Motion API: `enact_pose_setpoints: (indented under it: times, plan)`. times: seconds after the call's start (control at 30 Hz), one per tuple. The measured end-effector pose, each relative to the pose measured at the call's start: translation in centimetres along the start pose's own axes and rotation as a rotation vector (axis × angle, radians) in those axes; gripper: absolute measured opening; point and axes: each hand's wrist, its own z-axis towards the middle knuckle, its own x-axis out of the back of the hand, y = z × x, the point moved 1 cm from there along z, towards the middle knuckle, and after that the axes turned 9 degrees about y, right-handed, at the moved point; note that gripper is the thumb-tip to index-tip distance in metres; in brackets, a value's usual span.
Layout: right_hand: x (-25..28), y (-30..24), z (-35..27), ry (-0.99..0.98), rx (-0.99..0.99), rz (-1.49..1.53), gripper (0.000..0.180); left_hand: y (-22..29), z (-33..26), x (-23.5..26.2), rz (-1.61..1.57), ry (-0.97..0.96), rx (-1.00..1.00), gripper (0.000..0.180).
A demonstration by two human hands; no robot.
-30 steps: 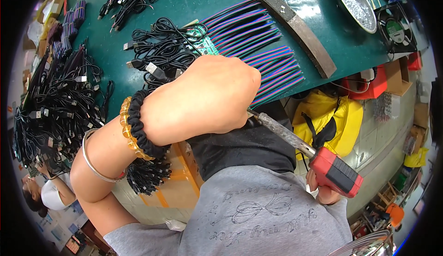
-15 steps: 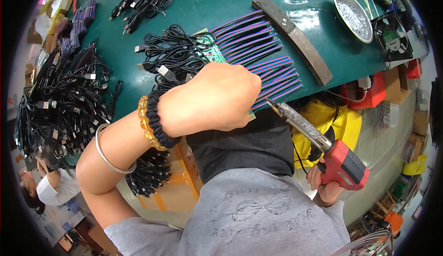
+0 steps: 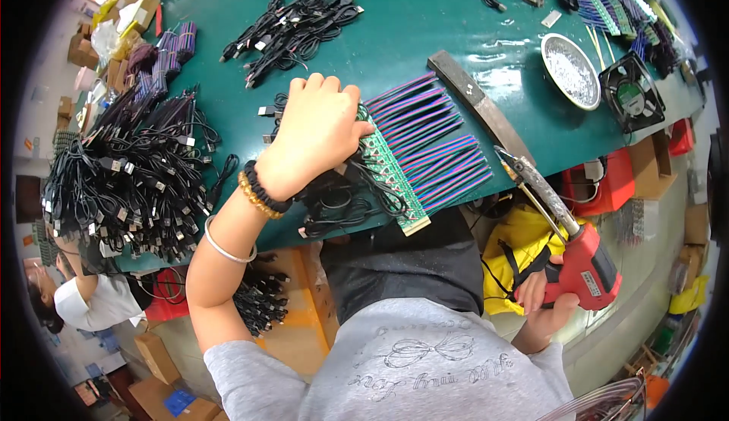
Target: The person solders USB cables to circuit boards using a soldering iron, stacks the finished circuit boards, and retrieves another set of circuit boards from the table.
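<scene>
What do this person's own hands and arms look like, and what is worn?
The left hand and right hand wear no gloves. Next to the left hand come a black gathered band and an amber bead bracelet; farther up is a silver-coloured bangle. The grey sleeves are short. No ornament shows on the right arm.

just one view here, a wide fisheye worn on the head, looking steeply down past the grey shirt [image 3: 433, 383] at the left hand [image 3: 313, 134] and right hand [image 3: 534, 292], fairly close in, with the green table [image 3: 425, 11] stretching off toward the top
</scene>
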Motion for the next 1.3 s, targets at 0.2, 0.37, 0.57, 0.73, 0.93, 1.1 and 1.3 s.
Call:
enact_pose_setpoints:
  times: [0.2,0.37,0.57,0.73,0.93,1.1,1.3]
  plan:
    - [0.1,0.1,0.4,0.057,0.083,0.058,0.082,-1.1,0.1,0.6,-0.331,0.161,0.088,0.026]
    - [-0.6,0.2,1.5,0.062,0.124,0.089,0.081,-2.5,-3.3,3.7,-1.134,0.155,0.356,0.019]
    - [-0.2,1.4,3.4,-0.018,0.131,0.379,0.075,-3.6,-13.6,9.8,-1.447,0.285,0.461,0.027]
    - [-0.6,0.6,3.8,0.055,0.110,0.263,0.070,-6.4,-28.7,13.0,-1.334,0.234,0.773,0.030]
    - [-0.9,1.1,4.5,-0.021,0.054,0.264,0.067,-10.3,-48.0,11.5,-0.782,0.532,1.513,0.011]
    - [-1.4,1.2,4.4,-0.020,0.069,0.247,0.059,-15.2,-55.1,-2.2,-0.195,0.147,1.670,0.034]
    - [-2.2,1.2,4.8,-0.090,0.032,0.295,0.058,-14.2,-58.2,-6.9,-0.111,-0.085,1.811,0.055]
